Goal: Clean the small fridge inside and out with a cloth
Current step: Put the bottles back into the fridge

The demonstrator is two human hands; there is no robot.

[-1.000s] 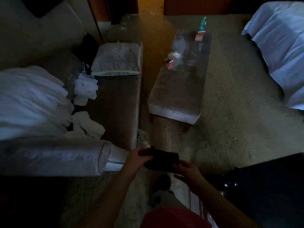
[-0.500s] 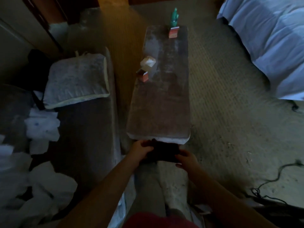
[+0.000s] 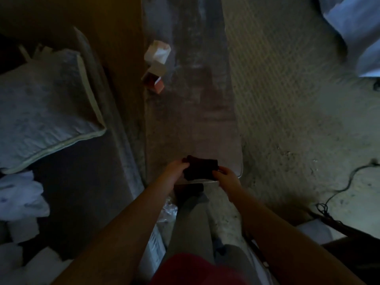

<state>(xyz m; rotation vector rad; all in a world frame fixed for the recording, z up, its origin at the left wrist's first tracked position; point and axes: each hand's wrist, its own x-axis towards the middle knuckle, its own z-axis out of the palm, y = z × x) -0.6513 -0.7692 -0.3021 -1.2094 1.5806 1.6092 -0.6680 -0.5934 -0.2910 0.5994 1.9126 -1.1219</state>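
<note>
Both hands now sit farther forward, over the near end of the long bench [image 3: 191, 112]. The left hand [image 3: 174, 169] and right hand [image 3: 228, 178] each pinch one side of the dark cloth [image 3: 200, 168].

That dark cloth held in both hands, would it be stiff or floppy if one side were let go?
Probably floppy: the cloth looks bunched and folded between the left hand and right hand, with soft, uneven edges. Likely light too, since a pinch at each end seems enough to hold it up.
</note>
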